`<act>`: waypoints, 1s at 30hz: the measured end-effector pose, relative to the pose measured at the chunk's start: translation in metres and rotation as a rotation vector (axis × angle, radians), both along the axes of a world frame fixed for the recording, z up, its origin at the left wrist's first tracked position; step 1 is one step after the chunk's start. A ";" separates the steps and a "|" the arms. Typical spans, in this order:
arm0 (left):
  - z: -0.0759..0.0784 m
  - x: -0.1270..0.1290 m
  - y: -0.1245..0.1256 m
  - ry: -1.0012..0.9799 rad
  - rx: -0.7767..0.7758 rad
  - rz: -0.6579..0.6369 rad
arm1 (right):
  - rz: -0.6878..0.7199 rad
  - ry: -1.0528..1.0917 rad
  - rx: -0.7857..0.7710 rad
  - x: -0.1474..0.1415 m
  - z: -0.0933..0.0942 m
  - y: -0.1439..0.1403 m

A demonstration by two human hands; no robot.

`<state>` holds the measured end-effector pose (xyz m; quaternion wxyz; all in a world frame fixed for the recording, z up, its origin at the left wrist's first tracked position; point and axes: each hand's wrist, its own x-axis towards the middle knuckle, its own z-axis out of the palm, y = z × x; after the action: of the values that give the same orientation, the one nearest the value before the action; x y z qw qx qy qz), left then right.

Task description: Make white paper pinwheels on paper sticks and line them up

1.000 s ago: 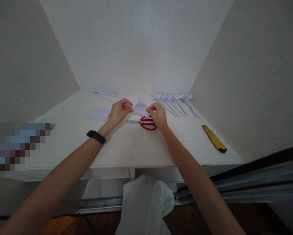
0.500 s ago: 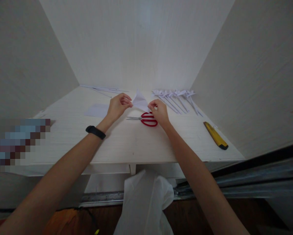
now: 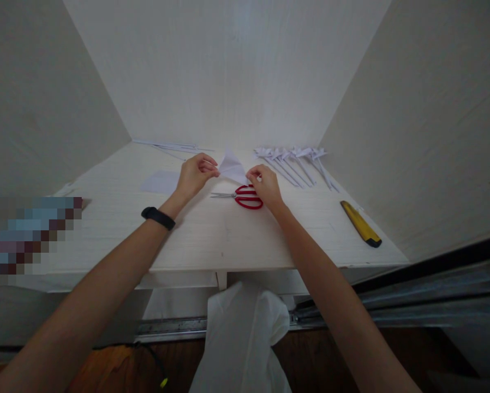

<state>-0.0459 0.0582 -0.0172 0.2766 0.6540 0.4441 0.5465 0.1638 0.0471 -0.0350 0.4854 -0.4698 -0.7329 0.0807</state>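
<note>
Between my hands is a white sheet of paper [image 3: 232, 167], folded to a triangle-like shape with one point upward. My left hand [image 3: 196, 173] pinches its left corner between thumb and fingertips. At the opposite corner, my right hand [image 3: 264, 183] has the paper pinched the same way. Red-handled scissors [image 3: 249, 197] lie just below the paper, blades to the left, their handles partly behind my right hand. Beside my left hand, a flat piece of white paper [image 3: 160, 182] rests on the white tabletop [image 3: 245, 240].
Several thin rolled paper sticks [image 3: 167, 146] lie at the back left. Paper flowers on stems [image 3: 294, 158] are lined up at the back right. A yellow utility knife [image 3: 360, 224] lies near the right wall. A blurred-out object [image 3: 28, 234] sits at the left edge.
The view has shifted very slightly. Both hands keep their pinch on the paper, which sits nearly the same, its shape little altered.
</note>
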 end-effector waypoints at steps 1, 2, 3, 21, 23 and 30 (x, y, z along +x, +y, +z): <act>0.000 0.000 0.000 -0.002 -0.002 0.000 | -0.006 -0.002 0.001 0.000 0.000 0.000; 0.000 0.001 -0.001 -0.006 -0.006 -0.004 | -0.010 -0.005 0.001 0.000 0.000 0.000; 0.000 0.001 -0.001 -0.010 -0.013 -0.010 | -0.013 -0.008 0.001 0.000 0.000 0.000; 0.003 0.003 -0.002 -0.108 -0.017 -0.006 | -0.005 0.023 0.071 0.003 0.000 0.001; 0.003 0.003 -0.002 -0.103 -0.012 -0.015 | -0.005 0.029 0.080 0.003 0.000 0.001; 0.005 0.003 -0.003 -0.116 -0.014 -0.001 | -0.004 0.075 0.082 0.003 -0.001 0.004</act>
<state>-0.0433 0.0552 -0.0122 0.3066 0.6196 0.4307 0.5801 0.1667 0.0512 -0.0365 0.5316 -0.4476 -0.7159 0.0674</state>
